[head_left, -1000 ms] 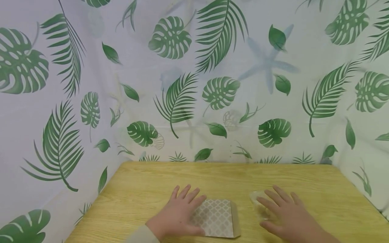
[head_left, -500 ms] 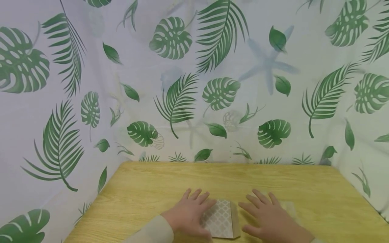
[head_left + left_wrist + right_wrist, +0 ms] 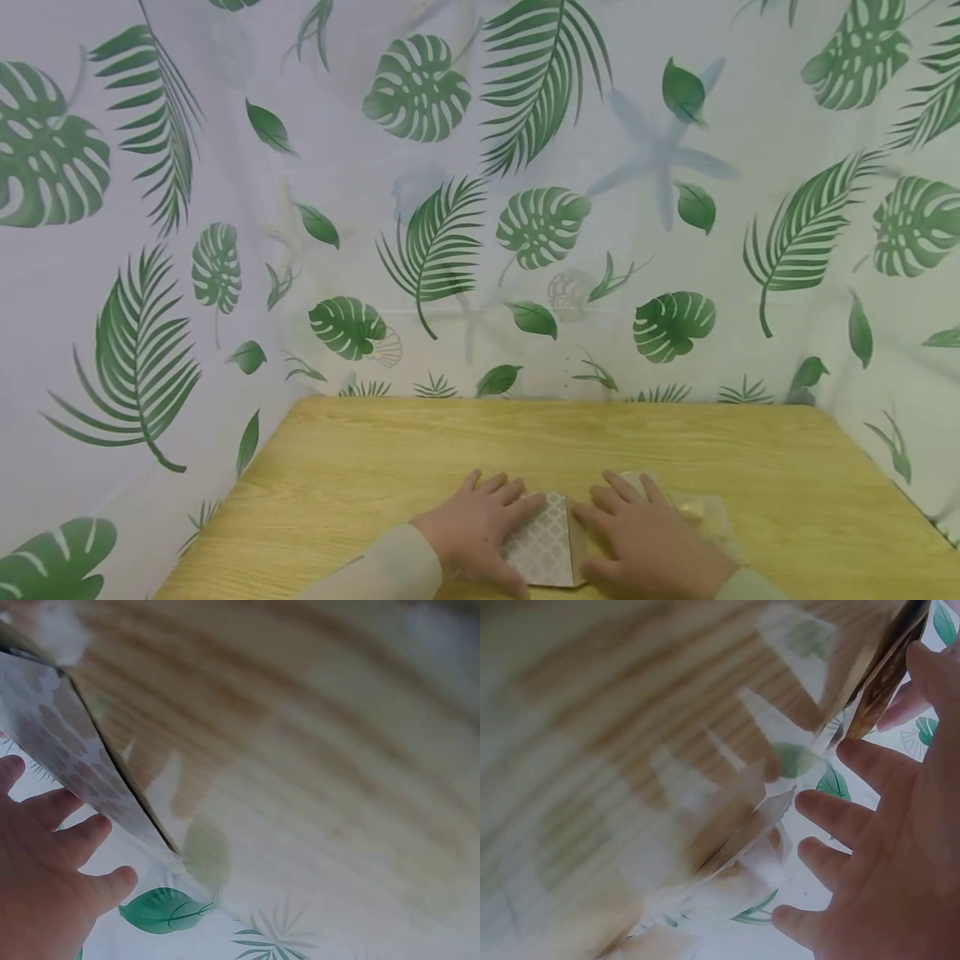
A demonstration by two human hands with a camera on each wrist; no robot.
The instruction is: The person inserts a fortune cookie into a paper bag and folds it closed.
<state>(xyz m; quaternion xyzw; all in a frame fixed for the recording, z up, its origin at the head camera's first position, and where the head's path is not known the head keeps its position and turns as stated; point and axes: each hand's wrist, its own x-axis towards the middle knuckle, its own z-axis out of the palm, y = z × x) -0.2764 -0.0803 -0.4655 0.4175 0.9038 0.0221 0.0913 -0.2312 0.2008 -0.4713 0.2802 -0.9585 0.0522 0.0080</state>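
A flat packet with a grey-and-white lattice pattern [image 3: 551, 546] and a plain brown strip along its right side lies near the table's front. My left hand [image 3: 480, 527] rests over its left part with fingers spread and hides that side. At the brown strip is my right hand [image 3: 641, 537], palm down, fingers extended, its thumb side by the packet's edge. Partly behind the right hand lies a crumpled clear plastic bag [image 3: 705, 515] with something yellowish inside. The left wrist view shows fingers [image 3: 82, 840] at the packet's edge; in the right wrist view, the bag [image 3: 742, 844] is near the fingertips.
The glossy wood-grain table [image 3: 360, 450] reflects the hands. White cloth walls [image 3: 465, 350] printed with green leaves enclose it at the back and both sides.
My right hand has moved left from over the plastic bag to the packet's right edge, uncovering more of the bag. My left hand has shifted slightly right over the packet, which stays put.
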